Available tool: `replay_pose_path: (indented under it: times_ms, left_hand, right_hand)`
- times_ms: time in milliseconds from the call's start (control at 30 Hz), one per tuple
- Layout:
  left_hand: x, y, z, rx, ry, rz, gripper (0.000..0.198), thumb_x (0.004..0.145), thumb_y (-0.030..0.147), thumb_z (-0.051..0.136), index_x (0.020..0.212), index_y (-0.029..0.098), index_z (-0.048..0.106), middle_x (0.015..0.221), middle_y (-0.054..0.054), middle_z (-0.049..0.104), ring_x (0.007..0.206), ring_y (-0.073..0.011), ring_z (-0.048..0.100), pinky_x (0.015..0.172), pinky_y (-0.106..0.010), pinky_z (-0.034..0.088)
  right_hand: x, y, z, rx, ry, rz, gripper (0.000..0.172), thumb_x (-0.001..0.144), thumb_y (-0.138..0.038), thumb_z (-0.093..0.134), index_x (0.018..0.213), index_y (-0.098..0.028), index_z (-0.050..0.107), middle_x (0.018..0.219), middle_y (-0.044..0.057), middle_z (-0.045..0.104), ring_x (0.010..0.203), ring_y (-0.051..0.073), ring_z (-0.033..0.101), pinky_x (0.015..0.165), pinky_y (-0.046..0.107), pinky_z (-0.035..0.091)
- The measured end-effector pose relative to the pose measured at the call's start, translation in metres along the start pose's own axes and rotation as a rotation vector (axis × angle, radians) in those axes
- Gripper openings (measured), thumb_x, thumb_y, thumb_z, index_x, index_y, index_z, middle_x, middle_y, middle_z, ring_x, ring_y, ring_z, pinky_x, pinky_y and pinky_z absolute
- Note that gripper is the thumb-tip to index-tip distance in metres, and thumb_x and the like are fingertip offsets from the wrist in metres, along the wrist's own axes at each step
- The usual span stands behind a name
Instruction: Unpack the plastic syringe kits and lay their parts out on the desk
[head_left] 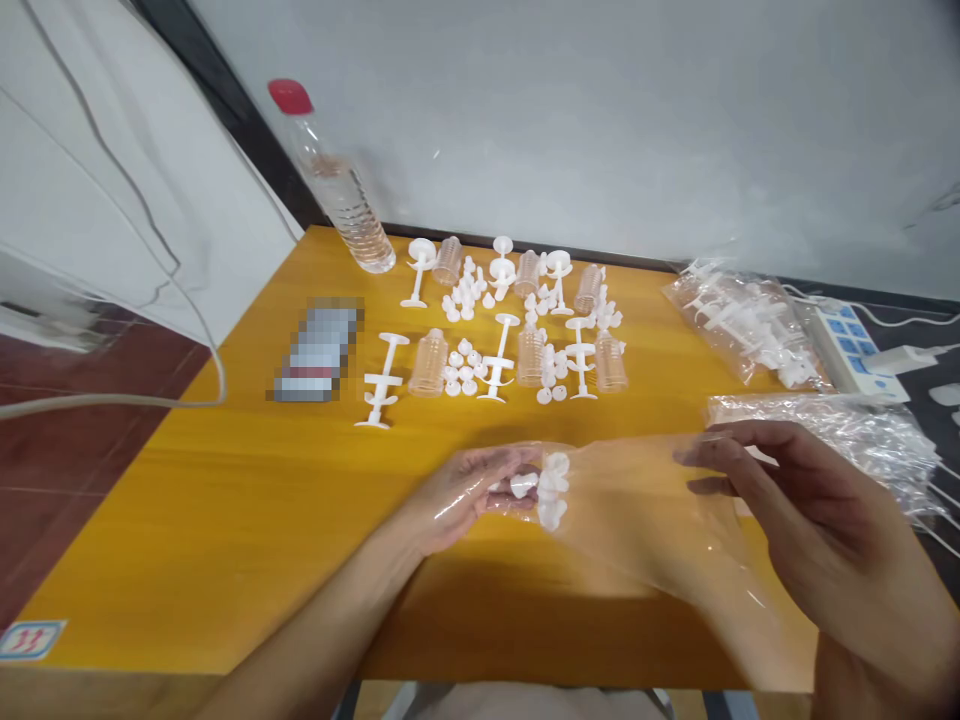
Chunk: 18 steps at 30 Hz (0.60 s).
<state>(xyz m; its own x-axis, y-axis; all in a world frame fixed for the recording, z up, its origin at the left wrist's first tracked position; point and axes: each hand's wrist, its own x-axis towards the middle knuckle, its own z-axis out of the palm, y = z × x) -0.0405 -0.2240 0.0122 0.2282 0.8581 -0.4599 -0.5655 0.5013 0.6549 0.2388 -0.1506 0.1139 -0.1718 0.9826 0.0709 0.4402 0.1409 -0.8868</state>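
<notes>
A clear plastic bag [645,520] lies across the front of the yellow table [225,520]. My left hand [469,495] is inside the bag, fingers curled round several small white caps [551,488]. My right hand [795,500] pinches the bag's open edge at the right and holds it up. Behind the bag, sets of parts are laid out in rows: small clear bottles [429,363], white plungers [384,382] and little white caps [463,367].
A clear water bottle with a red cap [337,185] stands at the table's back left. A blurred flat item [319,350] lies left of the parts. Bags of parts [742,320] and crumpled empty bags [862,425] sit at right, beside a power strip [855,345]. A cable [150,400] runs at left.
</notes>
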Motion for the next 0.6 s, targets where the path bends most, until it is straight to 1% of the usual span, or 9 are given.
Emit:
replay_pose_path:
  times_ms: [100, 167, 267, 400, 467, 533, 600]
  left_hand:
    - [-0.001, 0.002, 0.000, -0.002, -0.026, -0.007, 0.041, 0.080, 0.048, 0.087, 0.109, 0.019, 0.084, 0.101, -0.010, 0.080, 0.087, -0.0196, 0.075, 0.086, -0.033, 0.061]
    - [0.000, 0.000, -0.001, 0.001, -0.036, -0.029, 0.042, 0.081, 0.047, 0.087, 0.110, 0.018, 0.083, 0.099, -0.009, 0.080, 0.087, -0.0195, 0.075, 0.085, -0.032, 0.061]
    - [0.003, -0.006, -0.004, -0.003, -0.062, -0.053, 0.039, 0.084, 0.046, 0.084, 0.111, 0.019, 0.082, 0.099, -0.009, 0.079, 0.088, -0.0203, 0.075, 0.083, -0.033, 0.062]
    - [0.004, -0.008, -0.006, -0.039, -0.083, -0.044, 0.034, 0.088, 0.046, 0.081, 0.109, 0.019, 0.082, 0.098, -0.009, 0.079, 0.084, -0.0200, 0.075, 0.077, -0.032, 0.062]
    - [0.003, -0.007, -0.005, -0.040, -0.064, -0.039, 0.038, 0.086, 0.048, 0.082, 0.110, 0.019, 0.081, 0.096, -0.010, 0.078, 0.081, -0.0199, 0.075, 0.075, -0.031, 0.063]
    - [0.002, -0.005, -0.004, -0.027, -0.040, -0.044, 0.043, 0.082, 0.049, 0.085, 0.110, 0.017, 0.081, 0.098, -0.011, 0.078, 0.081, -0.0207, 0.075, 0.073, -0.032, 0.064]
    - [0.003, -0.005, -0.004, -0.010, -0.026, -0.052, 0.045, 0.082, 0.049, 0.086, 0.111, 0.015, 0.081, 0.101, -0.013, 0.078, 0.083, -0.0217, 0.075, 0.073, -0.034, 0.065]
  right_hand:
    - [-0.002, 0.001, 0.003, 0.076, 0.018, 0.041, 0.021, 0.093, -0.050, 0.069, 0.101, -0.031, 0.071, 0.112, 0.007, 0.075, 0.091, 0.022, 0.076, 0.077, 0.035, 0.069]
    - [-0.003, -0.002, 0.009, 0.122, 0.019, 0.078, 0.019, 0.093, -0.048, 0.069, 0.104, -0.032, 0.070, 0.116, 0.006, 0.074, 0.092, 0.022, 0.076, 0.081, 0.038, 0.069]
    - [-0.002, -0.011, 0.019, 0.207, 0.014, 0.112, 0.020, 0.093, -0.048, 0.070, 0.102, -0.031, 0.068, 0.113, 0.007, 0.075, 0.093, 0.023, 0.077, 0.084, 0.038, 0.069]
    - [0.003, -0.021, 0.024, 0.287, 0.082, 0.114, 0.020, 0.090, -0.044, 0.073, 0.098, -0.027, 0.065, 0.108, 0.007, 0.076, 0.088, 0.022, 0.078, 0.082, 0.037, 0.068]
    - [0.007, -0.018, 0.022, 0.319, 0.125, 0.096, 0.019, 0.089, -0.040, 0.075, 0.099, -0.026, 0.066, 0.103, 0.006, 0.076, 0.085, 0.021, 0.077, 0.080, 0.033, 0.068]
    - [0.010, -0.010, 0.020, 0.358, 0.143, 0.092, 0.019, 0.088, -0.038, 0.076, 0.099, -0.025, 0.067, 0.097, 0.005, 0.075, 0.083, 0.019, 0.077, 0.078, 0.029, 0.067]
    - [0.011, 0.001, 0.020, 0.398, 0.162, 0.119, 0.020, 0.086, -0.037, 0.079, 0.097, -0.023, 0.069, 0.092, 0.004, 0.074, 0.079, 0.016, 0.075, 0.073, 0.024, 0.065]
